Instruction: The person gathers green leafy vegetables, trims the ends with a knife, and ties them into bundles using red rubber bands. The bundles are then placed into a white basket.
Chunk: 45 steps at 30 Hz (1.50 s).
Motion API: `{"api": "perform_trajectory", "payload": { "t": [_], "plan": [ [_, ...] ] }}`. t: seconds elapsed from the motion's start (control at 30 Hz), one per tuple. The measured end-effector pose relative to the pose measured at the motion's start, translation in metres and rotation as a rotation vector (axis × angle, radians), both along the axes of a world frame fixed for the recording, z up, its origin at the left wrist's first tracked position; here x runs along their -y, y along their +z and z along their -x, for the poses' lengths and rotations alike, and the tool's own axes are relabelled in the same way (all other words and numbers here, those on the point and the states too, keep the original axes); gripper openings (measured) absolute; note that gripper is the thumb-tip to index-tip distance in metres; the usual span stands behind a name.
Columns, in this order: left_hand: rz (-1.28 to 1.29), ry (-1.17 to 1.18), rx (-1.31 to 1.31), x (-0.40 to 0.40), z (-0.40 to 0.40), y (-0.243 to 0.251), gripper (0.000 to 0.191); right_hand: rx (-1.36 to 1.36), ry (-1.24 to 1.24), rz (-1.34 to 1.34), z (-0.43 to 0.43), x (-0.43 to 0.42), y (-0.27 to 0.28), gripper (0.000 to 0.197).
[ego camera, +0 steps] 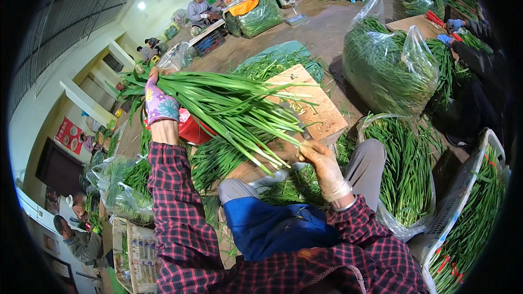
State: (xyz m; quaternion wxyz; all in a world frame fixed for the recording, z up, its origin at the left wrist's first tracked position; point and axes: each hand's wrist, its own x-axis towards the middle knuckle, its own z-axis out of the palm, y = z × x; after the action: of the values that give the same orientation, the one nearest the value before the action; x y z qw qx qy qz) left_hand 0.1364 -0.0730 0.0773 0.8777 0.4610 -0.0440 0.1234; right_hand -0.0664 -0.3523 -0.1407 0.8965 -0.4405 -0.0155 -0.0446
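My left hand, in a purple flowered glove, is closed around the leafy part of a large bunch of garlic chives. The pale stem ends fan out to the right over a wooden block. At those ends my right hand, in a stained pale glove, pinches a stem between thumb and fingers. A dark knife-like blade reaches from the right hand towards the block; its handle is hidden, so whether I hold it is unclear. More chives lie under the bunch, beside a red object.
Right of my knee stands an open plastic bag of chives, then a white crate of banded bunches. Beyond sits a large full bag. A co-worker's blue-gloved hand is at the far right. Another crate stands lower left.
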Motion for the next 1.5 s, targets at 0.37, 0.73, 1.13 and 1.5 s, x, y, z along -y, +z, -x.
{"api": "perform_trajectory", "payload": {
  "t": [0.37, 0.73, 1.13, 1.5],
  "plan": [
    [0.132, -0.091, 0.094, -0.003, 0.035, -0.011, 0.027, -0.185, -0.269, 0.91, 0.005, 0.007, -0.066, 0.026],
    [0.337, -0.207, 0.087, 0.014, 0.037, -0.039, 0.012, 0.157, 0.735, 0.649, 0.036, -0.006, 0.03, 0.052],
    [-0.268, -0.347, 0.246, -0.037, 0.185, -0.152, 0.044, -0.047, 0.706, -0.735, -0.023, -0.077, -0.114, 0.105],
    [-1.101, -0.583, -0.607, -0.153, 0.311, -0.129, 0.036, -0.38, 0.608, -0.559, -0.007, -0.098, -0.146, 0.067]
  ]
}}
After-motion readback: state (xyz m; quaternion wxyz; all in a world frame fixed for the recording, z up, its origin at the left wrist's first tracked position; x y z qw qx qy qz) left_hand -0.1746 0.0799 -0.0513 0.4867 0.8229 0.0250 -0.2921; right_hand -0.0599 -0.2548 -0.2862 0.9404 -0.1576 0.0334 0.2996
